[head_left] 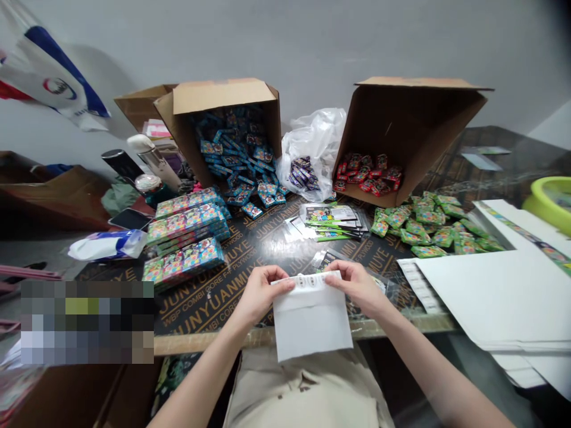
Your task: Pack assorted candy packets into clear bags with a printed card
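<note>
Between both hands, over the table's front edge, is a white card sheet (312, 330) with a folded strip along its top that bears small dark printing. My left hand (266, 291) pinches its upper left corner, thumb on the near face. At the upper right corner, my right hand (354, 285) grips it the same way. Just behind the sheet lies a clear, dark-printed plastic packet (328, 257), partly hidden by the right hand. Farther back is a small pile of green-and-black printed packets (332, 217).
Left stand stacks of colourful boxes (185, 223) and a carton (223, 98) of blue packets. A plastic bag (314, 142) holds purple packets; another carton (414, 113) holds red ones. Green packets (432, 223) and white card sheets (473, 291) lie right.
</note>
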Demonstrator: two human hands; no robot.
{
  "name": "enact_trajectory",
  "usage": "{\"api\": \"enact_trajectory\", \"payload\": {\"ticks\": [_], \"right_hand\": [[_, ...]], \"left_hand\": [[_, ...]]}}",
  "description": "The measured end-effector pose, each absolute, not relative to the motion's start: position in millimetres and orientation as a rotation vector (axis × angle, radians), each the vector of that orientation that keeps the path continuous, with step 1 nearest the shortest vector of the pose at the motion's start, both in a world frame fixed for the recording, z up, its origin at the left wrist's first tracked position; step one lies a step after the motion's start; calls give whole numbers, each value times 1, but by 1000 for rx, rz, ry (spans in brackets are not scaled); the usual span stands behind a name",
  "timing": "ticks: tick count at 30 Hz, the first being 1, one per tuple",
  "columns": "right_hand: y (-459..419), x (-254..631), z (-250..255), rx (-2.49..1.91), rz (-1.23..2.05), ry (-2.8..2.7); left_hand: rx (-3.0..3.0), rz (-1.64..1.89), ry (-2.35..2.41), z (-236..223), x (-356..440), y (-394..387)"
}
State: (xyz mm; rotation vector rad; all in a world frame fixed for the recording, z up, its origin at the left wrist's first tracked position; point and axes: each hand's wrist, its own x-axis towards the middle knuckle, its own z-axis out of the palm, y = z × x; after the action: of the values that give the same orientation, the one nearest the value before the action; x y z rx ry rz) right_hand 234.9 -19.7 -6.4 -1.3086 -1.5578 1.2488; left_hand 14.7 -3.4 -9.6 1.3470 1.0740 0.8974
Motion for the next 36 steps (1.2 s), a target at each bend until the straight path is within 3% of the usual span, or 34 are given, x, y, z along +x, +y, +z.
{"api": "enact_trajectory", "payload": {"ticks": [8,27,33,36], "right_hand": [[-10,243,-28,-1347,1180,-1498],[13,244,-54,-1212,883,-2009],[24,314,-61,-1992,49,-1924],[23,341,-73,-2162,78,-1943]], "left_hand": [[1256,876,1078,-41,27,6],[1306,797,1183,-76,28,15],[1119,902,1279,-80,3,27],[1071,907,1293,-77,-11,36]]}}
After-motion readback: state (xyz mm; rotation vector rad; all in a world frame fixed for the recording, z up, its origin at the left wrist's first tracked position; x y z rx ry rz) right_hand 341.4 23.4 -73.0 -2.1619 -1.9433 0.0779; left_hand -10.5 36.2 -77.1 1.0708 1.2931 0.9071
